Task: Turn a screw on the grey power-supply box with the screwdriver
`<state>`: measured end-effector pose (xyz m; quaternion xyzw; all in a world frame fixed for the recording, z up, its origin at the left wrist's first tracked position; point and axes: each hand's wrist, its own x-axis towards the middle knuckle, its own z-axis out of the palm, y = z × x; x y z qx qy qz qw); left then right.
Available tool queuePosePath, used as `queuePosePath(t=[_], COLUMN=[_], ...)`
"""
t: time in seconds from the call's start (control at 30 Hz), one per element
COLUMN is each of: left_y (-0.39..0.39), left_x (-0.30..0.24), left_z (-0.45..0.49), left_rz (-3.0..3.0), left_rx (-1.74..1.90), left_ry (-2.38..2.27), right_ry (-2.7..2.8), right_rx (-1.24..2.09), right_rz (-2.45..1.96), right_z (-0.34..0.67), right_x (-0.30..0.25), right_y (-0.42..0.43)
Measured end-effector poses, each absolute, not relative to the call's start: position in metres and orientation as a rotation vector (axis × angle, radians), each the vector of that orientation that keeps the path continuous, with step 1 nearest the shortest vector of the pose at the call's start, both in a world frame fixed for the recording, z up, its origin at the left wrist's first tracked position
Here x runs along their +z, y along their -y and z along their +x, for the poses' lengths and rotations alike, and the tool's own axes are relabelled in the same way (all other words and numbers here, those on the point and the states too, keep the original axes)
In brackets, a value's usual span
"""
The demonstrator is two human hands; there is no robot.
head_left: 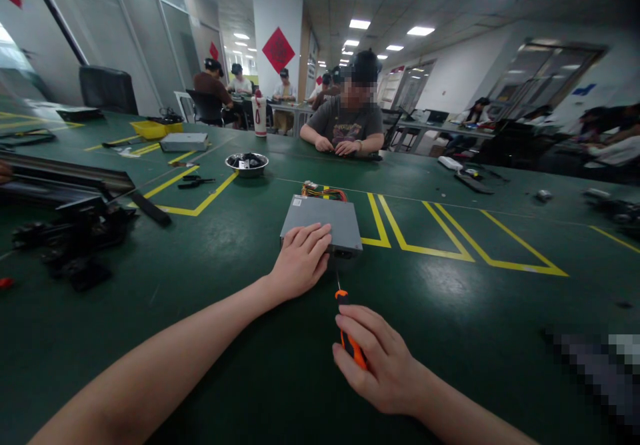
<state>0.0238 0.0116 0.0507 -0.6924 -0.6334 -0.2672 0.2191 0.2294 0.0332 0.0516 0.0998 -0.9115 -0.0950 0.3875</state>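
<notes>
A grey metal computer power supply (330, 217) lies flat on the green table, with a bundle of coloured cables (325, 193) coming out of its far side. My left hand (303, 258) rests on its near left part, fingers stretched over the top face and the rest over the near edge. In my right hand (375, 355) is a screwdriver (353, 348) with an orange and black handle, gripped between thumb and fingers. Its thin shaft points away from me, towards the near side of the power supply. Whether the tip touches the casing I cannot tell.
Yellow tape (425, 252) marks boxes on the table (240, 338). A metal bowl (247, 164) of dark parts stands beyond, left of centre. Further left are a grey box (184, 142), a yellow tray (156, 129) and black parts (75, 238). A person (345, 112) sits opposite.
</notes>
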Motion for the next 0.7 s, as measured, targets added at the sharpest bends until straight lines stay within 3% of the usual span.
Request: queuePosePath(t=[0.7], left_y=[-0.0111], left_x=[0.0518], left_z=[0.0245], left_rz=[-1.915], left_rx=[-0.735], left_ry=[1.756], right_ry=[2.366], right_rx=[-0.213], right_rz=[0.199], right_z=[0.2304], right_x=[0.0510], right_y=[-0.0297])
